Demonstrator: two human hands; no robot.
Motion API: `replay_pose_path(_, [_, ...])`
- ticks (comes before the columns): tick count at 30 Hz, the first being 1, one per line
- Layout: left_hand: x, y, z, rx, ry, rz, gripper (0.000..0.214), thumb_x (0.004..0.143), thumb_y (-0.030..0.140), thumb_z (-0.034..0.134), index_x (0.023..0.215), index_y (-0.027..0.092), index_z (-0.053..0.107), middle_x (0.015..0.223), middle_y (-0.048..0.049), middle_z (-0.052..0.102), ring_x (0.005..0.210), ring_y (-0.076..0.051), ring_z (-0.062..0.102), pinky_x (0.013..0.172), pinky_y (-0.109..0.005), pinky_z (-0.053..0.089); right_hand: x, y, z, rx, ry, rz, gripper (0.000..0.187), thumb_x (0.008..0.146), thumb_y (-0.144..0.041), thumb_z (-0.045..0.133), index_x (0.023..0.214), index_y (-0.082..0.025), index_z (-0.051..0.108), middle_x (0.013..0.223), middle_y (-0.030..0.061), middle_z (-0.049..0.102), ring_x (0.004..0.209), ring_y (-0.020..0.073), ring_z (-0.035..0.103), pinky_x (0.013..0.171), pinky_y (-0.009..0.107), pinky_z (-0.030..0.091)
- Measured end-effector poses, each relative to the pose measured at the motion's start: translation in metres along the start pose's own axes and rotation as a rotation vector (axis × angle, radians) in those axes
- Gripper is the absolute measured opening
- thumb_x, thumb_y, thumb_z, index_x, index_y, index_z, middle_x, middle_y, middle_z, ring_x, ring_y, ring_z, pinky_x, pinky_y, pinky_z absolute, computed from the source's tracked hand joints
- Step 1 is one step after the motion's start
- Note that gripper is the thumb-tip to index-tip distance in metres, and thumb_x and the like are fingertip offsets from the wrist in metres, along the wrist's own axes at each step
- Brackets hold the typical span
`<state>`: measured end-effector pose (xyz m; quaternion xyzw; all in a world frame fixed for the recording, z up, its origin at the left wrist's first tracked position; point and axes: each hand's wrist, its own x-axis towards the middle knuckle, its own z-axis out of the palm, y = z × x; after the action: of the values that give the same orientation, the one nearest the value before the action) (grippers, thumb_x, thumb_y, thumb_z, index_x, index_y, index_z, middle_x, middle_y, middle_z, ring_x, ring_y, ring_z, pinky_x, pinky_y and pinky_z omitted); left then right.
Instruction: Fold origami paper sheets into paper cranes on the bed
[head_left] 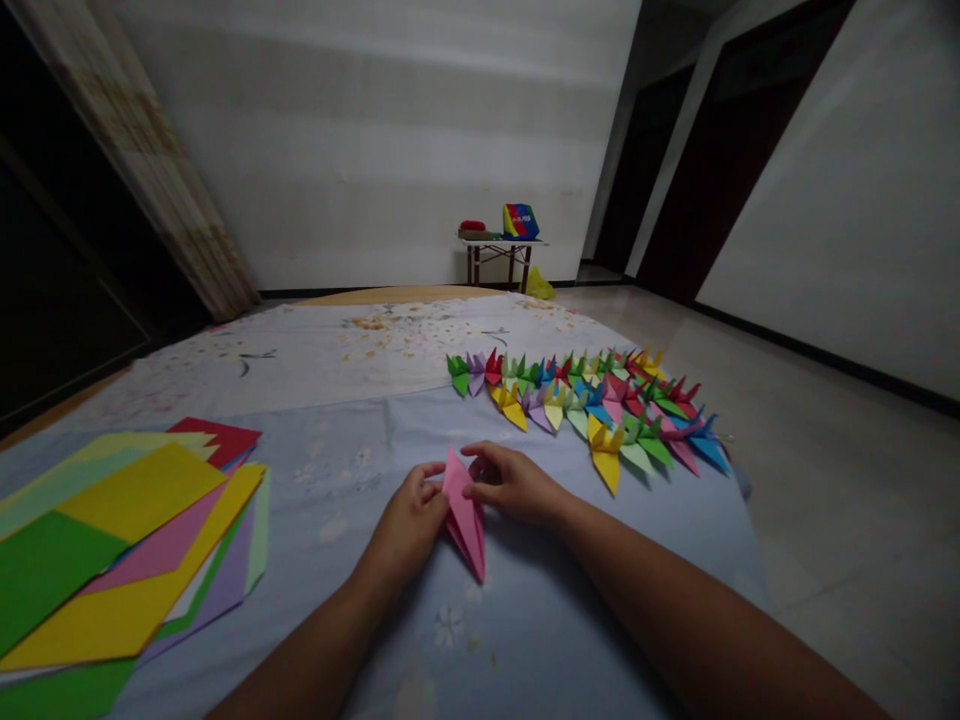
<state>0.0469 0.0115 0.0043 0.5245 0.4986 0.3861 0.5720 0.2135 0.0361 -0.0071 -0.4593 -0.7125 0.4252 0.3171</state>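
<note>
A pink sheet of origami paper [466,520], folded into a long narrow diamond, stands between my two hands above the blue cloth. My left hand [411,512] pinches its left edge, thumb on the near face. From the right, my right hand [514,482] grips the upper part between thumb and curled fingers. One point of the folded paper aims up and away, the other down toward me. Some fingertips are hidden behind the paper.
Rows of folded paper cranes [592,400] in many colours stand at the right. Loose coloured paper sheets [165,490] lie overlapping at the left. A flowered blue cloth [322,600] covers the near table. Beyond, a small table [495,243] holds a colourful box [520,221].
</note>
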Motion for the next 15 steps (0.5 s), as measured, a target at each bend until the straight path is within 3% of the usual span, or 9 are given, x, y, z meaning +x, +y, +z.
replay_pose_path(2, [0.0,0.0,-0.005,0.161,-0.015,0.065,0.032,0.083,0.027,0.044,0.111,0.013,0.044,0.082,-0.006,0.067,0.07,-0.019,0.066,0.066,-0.032,0.051,0.001,0.002,0.003,-0.054,0.029,-0.008,0.043,0.072,-0.023,0.064,0.113,-0.017,0.052,0.08,-0.0014,0.058,0.063,0.0083,0.05,0.058,0.02,0.04])
replay_pose_path(5, [0.0,0.002,-0.013,0.465,0.076,0.167,0.037,0.087,0.036,0.035,0.116,0.015,0.044,0.088,-0.0067,0.065,0.074,-0.02,0.063,0.069,-0.035,0.048,0.001,0.003,0.007,-0.163,0.068,-0.031,0.04,0.073,-0.02,0.062,0.112,-0.018,0.053,0.081,-0.0007,0.058,0.066,0.0094,0.05,0.061,0.021,0.041])
replay_pose_path(7, [-0.001,0.003,-0.017,0.686,0.111,0.264,0.036,0.086,0.038,0.038,0.113,0.017,0.049,0.094,-0.0072,0.062,0.082,-0.021,0.061,0.076,-0.036,0.045,0.0,0.003,0.009,-0.26,0.082,-0.072,0.039,0.073,-0.019,0.061,0.111,-0.017,0.054,0.083,0.0009,0.058,0.069,0.0109,0.051,0.065,0.022,0.041])
replay_pose_path(9, [-0.002,0.002,-0.019,0.868,0.067,0.353,0.028,0.084,0.036,0.043,0.1,0.019,0.057,0.092,-0.0062,0.059,0.085,-0.021,0.058,0.078,-0.035,0.043,0.0,0.003,0.01,-0.341,0.086,-0.13,0.034,0.073,-0.017,0.061,0.107,-0.017,0.057,0.086,0.0025,0.057,0.073,0.012,0.051,0.069,0.024,0.041])
replay_pose_path(12, [-0.002,-0.001,-0.02,0.994,-0.04,0.409,0.019,0.082,0.032,0.045,0.083,0.021,0.06,0.084,-0.0036,0.055,0.082,-0.02,0.056,0.073,-0.031,0.043,-0.002,0.003,0.007,-0.384,0.089,-0.186,0.023,0.076,-0.02,0.059,0.099,-0.018,0.062,0.09,0.0039,0.054,0.078,0.0122,0.051,0.074,0.024,0.041])
replay_pose_path(15, [-0.001,-0.001,-0.021,1.0,-0.072,0.402,0.02,0.084,0.031,0.043,0.084,0.022,0.06,0.083,-0.0026,0.053,0.08,-0.019,0.055,0.072,-0.03,0.042,-0.006,0.0,0.0,-0.412,0.073,-0.18,0.018,0.079,-0.023,0.056,0.094,-0.019,0.065,0.085,0.0033,0.053,0.078,0.0119,0.052,0.073,0.023,0.04])
